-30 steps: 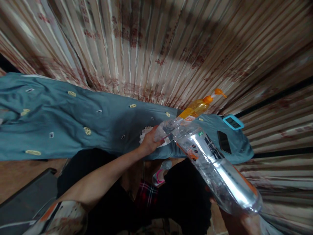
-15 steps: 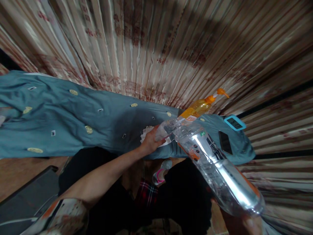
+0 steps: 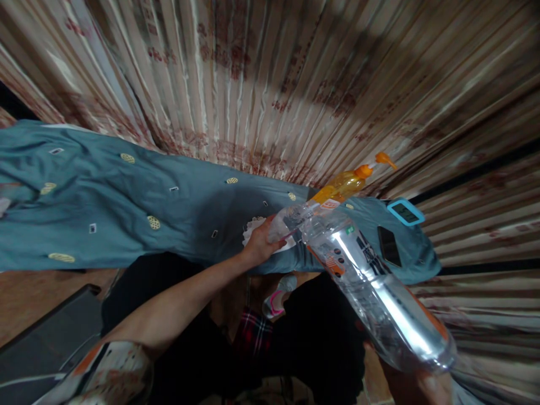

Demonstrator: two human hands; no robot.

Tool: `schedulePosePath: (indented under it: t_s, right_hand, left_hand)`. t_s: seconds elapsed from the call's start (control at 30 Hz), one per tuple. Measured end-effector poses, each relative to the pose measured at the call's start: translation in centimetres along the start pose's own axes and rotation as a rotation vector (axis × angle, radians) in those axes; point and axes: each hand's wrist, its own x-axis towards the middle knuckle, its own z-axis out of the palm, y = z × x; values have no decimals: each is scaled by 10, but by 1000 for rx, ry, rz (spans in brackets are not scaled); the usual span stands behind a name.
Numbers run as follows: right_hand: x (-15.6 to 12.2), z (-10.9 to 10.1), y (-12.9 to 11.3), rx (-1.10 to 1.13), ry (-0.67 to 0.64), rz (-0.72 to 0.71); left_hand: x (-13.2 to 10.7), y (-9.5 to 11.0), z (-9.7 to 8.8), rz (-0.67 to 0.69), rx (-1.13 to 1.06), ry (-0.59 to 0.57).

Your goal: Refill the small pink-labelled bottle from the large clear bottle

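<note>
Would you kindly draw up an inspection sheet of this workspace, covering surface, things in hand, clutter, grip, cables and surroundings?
Surface: blue-green cloth with yellow prints, wrinkled toward the left.
Things in hand: large clear bottle, tilted, neck toward a clear container; whether they touch is unclear.
Clutter: orange pump bottle, phone, blue-framed display, white scalloped piece.
Grip: left hand closed around the clear container; right hand at the large bottle's lower end, partly hidden.
Cables: white cable-like strand across a dark grey object, lower left.
Surroundings: pleated, patterned curtain behind; dim light.
</note>
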Motion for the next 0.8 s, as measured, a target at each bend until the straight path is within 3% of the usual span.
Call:
schedulePosePath:
  t_s: [0.8]
  right_hand:
    - [-7,7,-11,59,-53,43]
  left_hand:
    - [0,-5,2,25,-7,22]
